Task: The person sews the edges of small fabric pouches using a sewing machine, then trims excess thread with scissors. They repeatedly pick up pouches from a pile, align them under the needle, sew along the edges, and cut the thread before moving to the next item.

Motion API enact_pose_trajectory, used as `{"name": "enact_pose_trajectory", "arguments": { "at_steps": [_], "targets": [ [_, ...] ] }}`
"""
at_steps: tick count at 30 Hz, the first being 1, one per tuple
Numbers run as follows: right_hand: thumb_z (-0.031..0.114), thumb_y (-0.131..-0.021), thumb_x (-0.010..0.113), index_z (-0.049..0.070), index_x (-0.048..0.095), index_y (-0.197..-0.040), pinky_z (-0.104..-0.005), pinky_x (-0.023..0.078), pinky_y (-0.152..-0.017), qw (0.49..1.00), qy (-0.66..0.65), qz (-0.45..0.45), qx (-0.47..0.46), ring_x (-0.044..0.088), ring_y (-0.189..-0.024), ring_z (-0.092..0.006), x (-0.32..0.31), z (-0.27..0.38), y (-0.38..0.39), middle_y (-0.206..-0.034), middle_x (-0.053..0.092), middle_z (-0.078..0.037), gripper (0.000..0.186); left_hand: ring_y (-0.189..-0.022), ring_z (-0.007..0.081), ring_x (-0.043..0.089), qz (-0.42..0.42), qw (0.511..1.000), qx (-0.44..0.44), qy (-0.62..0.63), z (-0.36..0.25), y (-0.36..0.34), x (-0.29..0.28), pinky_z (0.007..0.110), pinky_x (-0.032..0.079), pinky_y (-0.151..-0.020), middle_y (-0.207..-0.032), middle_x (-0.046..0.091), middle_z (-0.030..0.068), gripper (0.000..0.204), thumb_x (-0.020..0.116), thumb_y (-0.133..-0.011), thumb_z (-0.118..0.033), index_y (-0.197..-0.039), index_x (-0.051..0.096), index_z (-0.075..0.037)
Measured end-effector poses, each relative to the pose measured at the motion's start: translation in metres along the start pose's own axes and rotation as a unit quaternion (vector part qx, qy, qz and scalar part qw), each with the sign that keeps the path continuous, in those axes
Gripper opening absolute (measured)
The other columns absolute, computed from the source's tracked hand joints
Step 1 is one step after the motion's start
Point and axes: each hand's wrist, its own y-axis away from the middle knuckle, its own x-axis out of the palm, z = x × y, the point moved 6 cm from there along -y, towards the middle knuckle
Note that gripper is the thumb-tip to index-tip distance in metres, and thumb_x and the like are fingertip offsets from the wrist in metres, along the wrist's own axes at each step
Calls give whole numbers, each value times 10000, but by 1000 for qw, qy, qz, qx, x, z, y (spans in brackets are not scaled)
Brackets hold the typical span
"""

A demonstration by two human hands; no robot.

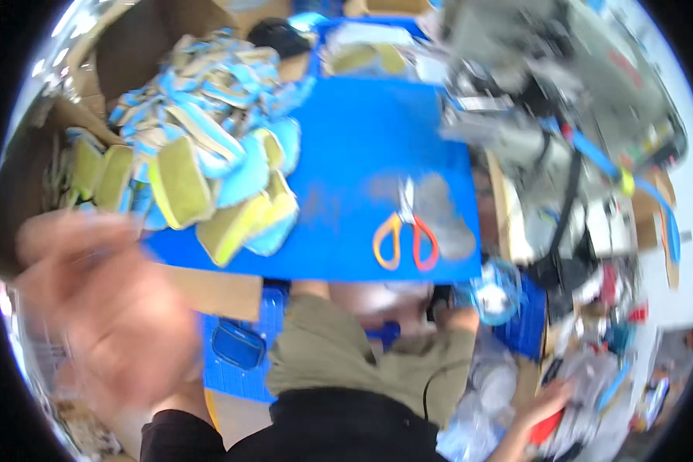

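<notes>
The blue table (369, 123) bears a heap of blue-and-yellow fabric pieces (181, 181) at left, seemingly still to work through, none evidently finished, near the blurred left hand (127, 308), its fingers' grip, like the right hand (547, 402)'s, impossible to tell, with scissors (406, 218) unheld.

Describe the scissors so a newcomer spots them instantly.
Find the blue tabletop in mid-view. On its right half, toward its near edge, lie the scissors, blades pointing away. Unlike the yellow and blue fabric pieces to their left, they have one orange and one red handle loop.
</notes>
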Motion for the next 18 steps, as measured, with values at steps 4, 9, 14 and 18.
{"name": "enact_pose_trajectory", "arguments": {
  "at_steps": [4, 9, 14, 18],
  "targets": [
    [515, -932, 697, -38, 421, -1509, -500, 192, -1262, 920, 155, 325, 152, 306, -1471, -372, 147, -176, 101, -1569, 403, -154, 845, -1089, 231, 660, 61, 959, -276, -10, 150, 77, 50, 380, 512, -989, -1151, 703, 123, 150, 590, -1009, -30, -1130, 677, -15],
    [492, -964, 653, -25, 465, -1459, -480, 242, -1220, 862, 202, 448, 128, 368, -1398, -344, 245, -211, 105, -1488, 454, -141, 740, -852, 201, 706, 209, 898, -372, -113, 176, 159, 84, 326, 555, -721, -1032, 729, 86, 121, 719, -953, -57, -1074, 730, -46],
    [469, -995, 610, -12, 509, -1409, -460, 292, -1178, 905, 204, 348, 139, 431, -1324, -315, 170, -229, 34, -1407, 504, -128, 643, -939, 215, 721, 256, 851, -434, -145, 171, 178, 86, 332, 575, -775, -1051, 736, 88, 135, 716, -950, -29, -1084, 730, -45],
    [450, -1020, 575, -2, 545, -1369, -444, 332, -1144, 965, 141, 175, 138, 480, -1265, -293, 77, -243, -16, -1342, 544, -118, 572, -938, 261, 723, 209, 905, -342, -143, 174, 197, 92, 353, 577, -772, -1044, 730, 110, 139, 719, -924, -14, -1062, 711, -28]
  ]
}}
